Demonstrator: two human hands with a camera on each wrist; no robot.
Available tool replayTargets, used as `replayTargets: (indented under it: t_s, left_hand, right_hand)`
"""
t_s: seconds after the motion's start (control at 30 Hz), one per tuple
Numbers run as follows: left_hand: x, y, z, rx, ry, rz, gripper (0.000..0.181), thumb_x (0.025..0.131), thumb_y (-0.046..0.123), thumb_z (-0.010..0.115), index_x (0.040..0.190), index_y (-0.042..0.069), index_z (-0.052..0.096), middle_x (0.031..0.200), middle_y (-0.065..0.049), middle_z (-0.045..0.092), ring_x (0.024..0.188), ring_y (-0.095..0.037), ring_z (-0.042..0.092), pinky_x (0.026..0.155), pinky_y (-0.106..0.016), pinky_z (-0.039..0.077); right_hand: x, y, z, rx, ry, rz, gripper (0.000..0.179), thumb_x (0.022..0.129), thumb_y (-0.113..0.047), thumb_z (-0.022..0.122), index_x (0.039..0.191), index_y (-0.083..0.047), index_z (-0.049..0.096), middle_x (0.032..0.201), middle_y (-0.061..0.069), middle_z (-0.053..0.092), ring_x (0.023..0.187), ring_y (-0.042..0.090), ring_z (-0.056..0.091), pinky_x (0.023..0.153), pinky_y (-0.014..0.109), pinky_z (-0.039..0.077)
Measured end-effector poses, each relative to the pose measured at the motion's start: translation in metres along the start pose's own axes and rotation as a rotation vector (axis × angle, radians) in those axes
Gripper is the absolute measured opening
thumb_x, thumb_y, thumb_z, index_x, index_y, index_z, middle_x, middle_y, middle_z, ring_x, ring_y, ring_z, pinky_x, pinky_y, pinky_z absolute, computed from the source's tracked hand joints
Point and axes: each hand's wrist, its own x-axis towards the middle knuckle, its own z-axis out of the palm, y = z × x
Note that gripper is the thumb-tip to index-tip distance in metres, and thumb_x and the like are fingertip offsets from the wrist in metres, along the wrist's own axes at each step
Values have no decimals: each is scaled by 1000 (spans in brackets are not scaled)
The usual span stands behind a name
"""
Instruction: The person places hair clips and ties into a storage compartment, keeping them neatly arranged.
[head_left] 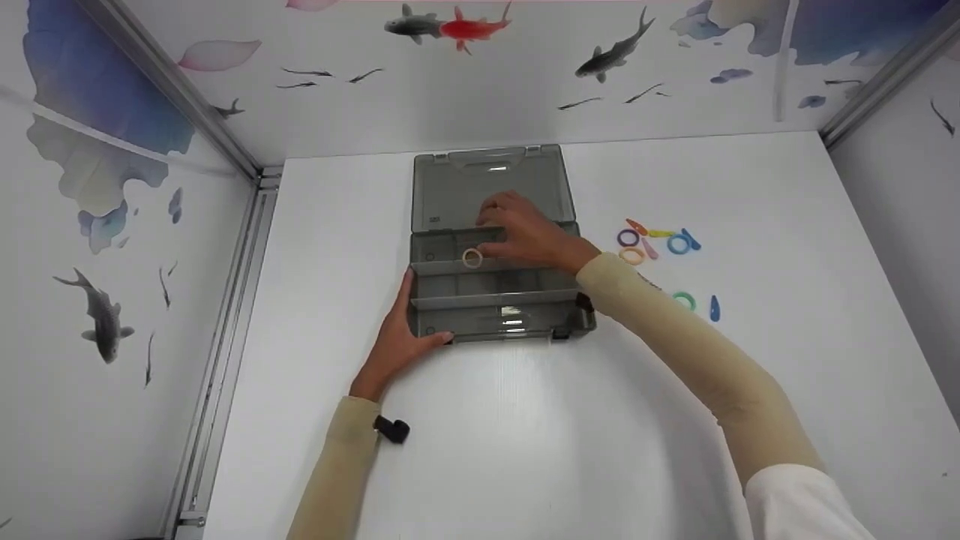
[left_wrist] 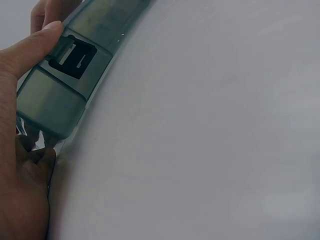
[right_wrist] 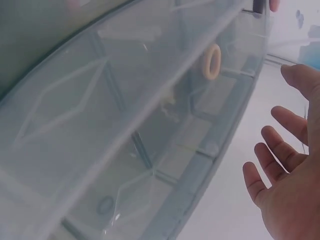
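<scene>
A smoky clear storage box with long compartments lies with its lid folded back. At its front left corner my left hand grips the box, fingers along the side wall and thumb on the front edge. The left wrist view shows that thumb beside a black latch. My right hand is over the back compartment, near a cream ring. In the right wrist view its fingers are spread and hold nothing, apart from the ring.
Right of the box lie a purple ring, an orange ring, a blue ring and several small coloured clips. A green ring and a dark blue clip lie nearer the front. Printed panels wall the table.
</scene>
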Motion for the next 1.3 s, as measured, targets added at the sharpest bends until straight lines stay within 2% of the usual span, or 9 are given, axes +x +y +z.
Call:
replayTargets:
  t_s: [0.2,0.37,0.6,0.87,1.3]
  left_hand:
    - [-1,-3,-3,3,10,-1,133,86,43,97,180,29,3,185,-7,10,169,-36,16,133,-62,23]
    - [-1,-3,-2,6,8,7,132,87,41,96,180,28,3,185,-7,10,169,-37,15,133,-62,22]
    - [0,-3,-1,25,4,3,133,87,44,96,180,26,2,185,-8,10,169,-36,14,133,-62,20]
    - [0,-2,1,35,-4,15,131,89,40,95,180,24,2,185,-9,9,170,-36,13,134,-60,19]
    - [1,-2,1,35,-7,27,137,85,50,96,180,23,1,185,-9,8,169,-37,16,133,-60,23]
  right_hand:
    - [-11,7,-13,28,35,19,47,103,-28,83,135,4,72,148,22,59,143,39,51,120,57,41]
    - [-26,15,-23,59,66,77,46,103,-29,82,137,0,72,151,20,57,145,37,50,121,55,42]
    - [-47,27,-36,72,118,98,43,104,-29,81,136,0,73,150,21,58,143,38,50,121,57,40]
    - [-71,45,-45,113,166,164,41,104,-25,81,135,1,73,151,22,56,144,40,46,120,58,40]
    - [-111,59,-54,127,229,215,41,102,-18,83,134,5,73,146,24,58,141,42,47,120,63,38]
